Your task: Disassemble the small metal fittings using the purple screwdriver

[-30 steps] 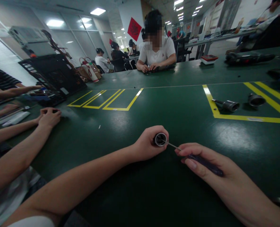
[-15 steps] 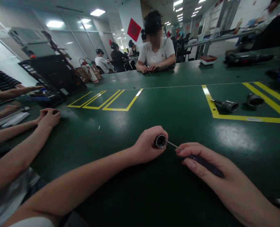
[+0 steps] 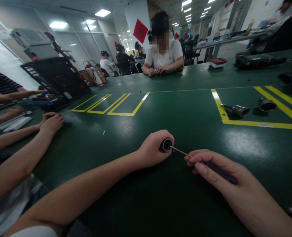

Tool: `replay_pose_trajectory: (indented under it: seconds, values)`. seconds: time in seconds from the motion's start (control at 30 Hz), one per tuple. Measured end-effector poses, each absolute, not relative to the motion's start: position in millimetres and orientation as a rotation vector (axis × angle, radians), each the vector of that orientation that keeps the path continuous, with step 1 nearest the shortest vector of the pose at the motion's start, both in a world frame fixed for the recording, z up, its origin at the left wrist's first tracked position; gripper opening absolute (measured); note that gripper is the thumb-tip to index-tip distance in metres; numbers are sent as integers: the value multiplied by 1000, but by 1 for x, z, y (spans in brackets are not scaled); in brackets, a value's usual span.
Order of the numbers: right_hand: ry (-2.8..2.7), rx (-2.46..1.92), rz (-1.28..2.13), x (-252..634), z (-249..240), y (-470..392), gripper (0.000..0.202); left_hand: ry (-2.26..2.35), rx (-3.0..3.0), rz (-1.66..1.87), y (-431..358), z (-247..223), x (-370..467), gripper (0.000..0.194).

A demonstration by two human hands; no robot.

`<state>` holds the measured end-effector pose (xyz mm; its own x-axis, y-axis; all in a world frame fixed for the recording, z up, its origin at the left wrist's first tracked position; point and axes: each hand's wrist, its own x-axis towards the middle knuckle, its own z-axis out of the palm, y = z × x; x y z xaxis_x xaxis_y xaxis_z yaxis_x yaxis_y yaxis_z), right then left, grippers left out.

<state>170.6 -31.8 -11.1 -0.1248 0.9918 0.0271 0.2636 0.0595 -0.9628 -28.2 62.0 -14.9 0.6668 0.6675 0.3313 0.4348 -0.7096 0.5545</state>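
My left hand (image 3: 152, 149) is closed around a dark cylindrical part with a bright metal rim (image 3: 166, 145); its hollow end faces me, and the rest is hidden in the fist. Between the fingers and thumb of my right hand (image 3: 243, 184) lies a screwdriver (image 3: 218, 171) with a dark, purplish handle. Its thin shaft points left, with the tip at the right side of the part's opening. Whether the tip touches the rim or goes inside, I cannot tell. Just under the shaft, by the rim, there is a tiny ring-like bit (image 3: 173, 150).
Yellow tape (image 3: 271, 125) on the green table (image 3: 175, 112) frames a metal-ended part with a thin stem (image 3: 239, 111) and a metal collar (image 3: 267, 104). A co-worker's hands (image 3: 52, 121) rest at left. Across the table sits another person (image 3: 164, 56). A black power tool (image 3: 259, 61) lies far right.
My right hand and the screwdriver have shifted slightly right, drawing the tip a little back toward the rim. My left hand, with the cylindrical part, has moved slightly up and left.
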Motion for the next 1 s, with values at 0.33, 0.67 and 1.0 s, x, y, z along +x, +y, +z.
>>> replay_pose_trajectory:
  seconds: [0.33, 0.67, 1.0]
  values:
    - [-1566, -1348, 992, 170, -9, -33, 16, 865, 2747, 416, 60, -7, -29, 13]
    - [-1632, -1412, 996, 170, -6, -32, 18, 983, 3301, 143, 60, 0, -26, 14]
    - [-1627, -1422, 995, 167, -5, -32, 18, 948, 3318, 180, 59, 0, -25, 12]
